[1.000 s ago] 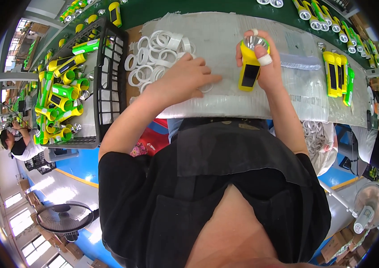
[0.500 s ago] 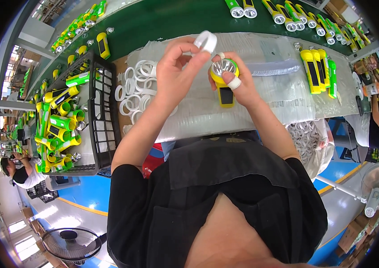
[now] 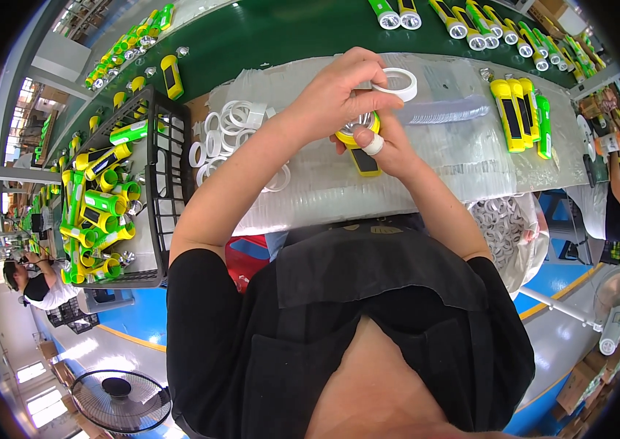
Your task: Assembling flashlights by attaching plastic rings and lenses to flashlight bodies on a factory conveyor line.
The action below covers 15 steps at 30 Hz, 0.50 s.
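Observation:
My left hand (image 3: 343, 91) pinches a white plastic ring (image 3: 402, 86) and holds it up above and a little right of the flashlight head. Below it, my right hand (image 3: 390, 146) grips a yellow flashlight (image 3: 366, 162), its clear reflector end facing up and its dark panel toward me. White wrapping covers the right thumb. Ring and reflector are apart. My left fingers hide part of the flashlight head. On the bench to the left lies a loose heap of white rings (image 3: 231, 121).
A black crate (image 3: 155, 183) full of green and yellow flashlight bodies stands at left. Several flashlights (image 3: 512, 117) lie at right, more along the green surface (image 3: 288, 29) behind. A bag of white rings (image 3: 507, 227) hangs at the bench's near right. Fans (image 3: 121, 399) stand on both sides.
My left hand has swung right with the white ring, from left of the flashlight to over it. The right hand keeps hold of the flashlight nearly in place.

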### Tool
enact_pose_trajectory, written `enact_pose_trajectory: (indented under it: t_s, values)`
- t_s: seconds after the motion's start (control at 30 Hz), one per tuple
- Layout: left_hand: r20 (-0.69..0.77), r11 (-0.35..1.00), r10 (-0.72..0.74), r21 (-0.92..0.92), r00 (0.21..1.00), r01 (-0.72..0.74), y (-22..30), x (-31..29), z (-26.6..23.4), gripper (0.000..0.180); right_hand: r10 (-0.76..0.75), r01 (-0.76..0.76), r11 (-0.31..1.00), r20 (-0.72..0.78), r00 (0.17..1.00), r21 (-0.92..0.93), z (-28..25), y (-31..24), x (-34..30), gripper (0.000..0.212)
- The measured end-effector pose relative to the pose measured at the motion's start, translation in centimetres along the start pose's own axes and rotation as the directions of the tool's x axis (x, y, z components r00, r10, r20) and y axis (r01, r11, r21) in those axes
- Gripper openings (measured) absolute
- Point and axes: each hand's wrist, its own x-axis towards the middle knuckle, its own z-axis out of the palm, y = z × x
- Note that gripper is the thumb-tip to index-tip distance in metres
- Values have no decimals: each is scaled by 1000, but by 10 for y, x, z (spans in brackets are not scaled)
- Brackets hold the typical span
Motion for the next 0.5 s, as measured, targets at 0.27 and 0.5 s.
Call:
enact_pose_trajectory:
  t_s: [0.27, 0.5]
  values:
    - [-290, 983, 154, 142, 945, -116, -7, -3, -3, 20, -22, 28, 997, -67, 998, 75, 6, 0, 2, 49]
    - [-449, 999, 3, -37, 894, -22, 5, -40, -11, 16, -28, 40, 985, -77, 997, 169, 0, 1, 2, 36]
